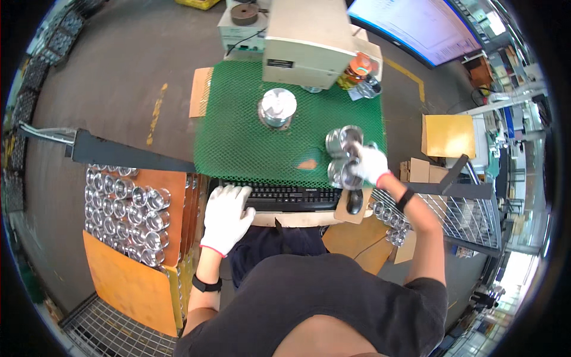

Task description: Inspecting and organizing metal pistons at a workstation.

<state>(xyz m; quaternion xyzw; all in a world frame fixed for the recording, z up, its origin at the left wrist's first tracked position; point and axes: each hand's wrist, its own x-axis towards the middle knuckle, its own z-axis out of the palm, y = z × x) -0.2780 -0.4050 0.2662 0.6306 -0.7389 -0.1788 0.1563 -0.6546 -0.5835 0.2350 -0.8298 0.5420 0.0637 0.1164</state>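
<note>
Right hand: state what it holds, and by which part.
The gloved right hand grips two shiny metal cylinders, stacked, by their right sides. The left hand holds nothing, resting on the keyboard.

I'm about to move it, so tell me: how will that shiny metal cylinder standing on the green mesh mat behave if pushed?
The metal cylinder looks solid, so probably heavy. It stands upright on the green mesh mat, which likely grips, so it may tip.

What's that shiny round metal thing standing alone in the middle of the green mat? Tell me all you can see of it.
The metal part is a short, silvery cylinder with a bright, polished flat top that catches the light. It stands upright on a small brownish pad on the green mesh mat, in front of the beige machine. Neither gloved hand touches it: the left hand rests at the keyboard, and the right hand holds similar shiny cylinders off to its right.
</note>
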